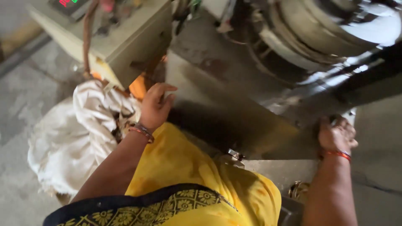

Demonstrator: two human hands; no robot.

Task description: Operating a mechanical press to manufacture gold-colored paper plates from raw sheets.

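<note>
I count two bare hands: my left hand (155,105) and my right hand (337,134). One sloped grey metal chute (234,121) lies between them. One crumpled white cloth sack (75,134) sits just left of my left hand, and one beige metal control box (113,37) above it.

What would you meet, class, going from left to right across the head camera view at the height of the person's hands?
White cloth sack → left hand → sloping metal chute → right hand.
</note>
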